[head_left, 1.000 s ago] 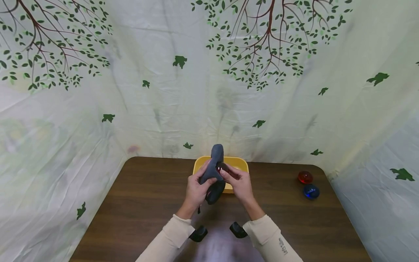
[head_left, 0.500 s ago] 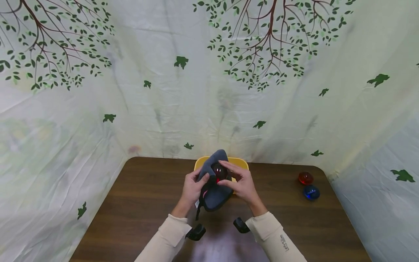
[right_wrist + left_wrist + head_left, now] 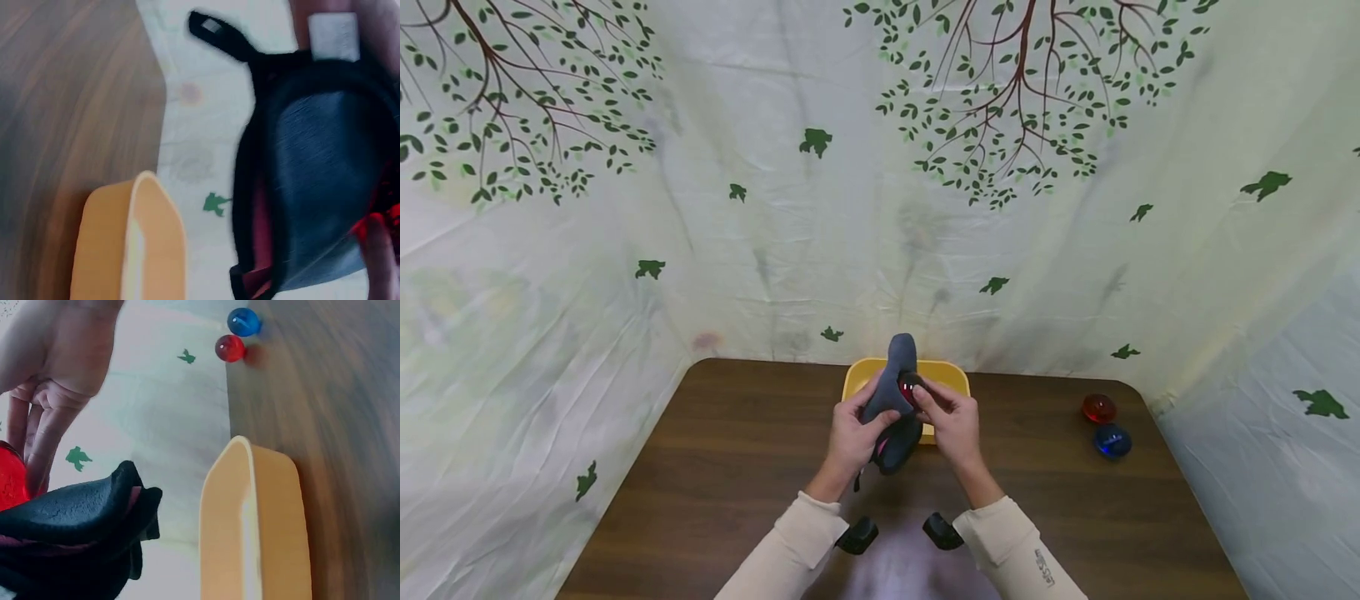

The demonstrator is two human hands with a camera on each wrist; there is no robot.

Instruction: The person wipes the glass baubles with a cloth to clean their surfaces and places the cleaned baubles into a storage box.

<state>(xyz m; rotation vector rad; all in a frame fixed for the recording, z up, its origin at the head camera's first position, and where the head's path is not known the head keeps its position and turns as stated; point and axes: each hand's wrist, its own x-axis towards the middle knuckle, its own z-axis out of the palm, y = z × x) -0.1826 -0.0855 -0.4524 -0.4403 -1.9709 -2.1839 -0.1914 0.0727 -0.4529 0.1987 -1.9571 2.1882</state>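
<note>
My left hand (image 3: 855, 429) grips a blue-grey fabric piece (image 3: 897, 367) with black edging, held up over the table. The right wrist view shows pink lining, a black strap (image 3: 222, 37) and a white label (image 3: 334, 36) on this fabric piece (image 3: 325, 181). Against its right side, a clear red ball (image 3: 908, 387) is pinched by the fingers of my right hand (image 3: 953, 421). In the left wrist view the red ball (image 3: 11, 478) sits just above the fabric (image 3: 69, 509). The fabric and fingers hide part of the ball.
A yellow tray (image 3: 855, 372) stands at the table's far edge, behind and below the hands. On the right of the brown table (image 3: 737, 467) lie another red ball (image 3: 1099, 408) and a blue ball (image 3: 1112, 442), side by side. A leaf-patterned cloth (image 3: 880, 208) hangs behind.
The fabric swung flatter half a second ago, showing more of the ball, and now stands steeply upright again. My right fingers have shifted on the ball, which stays against the fabric.
</note>
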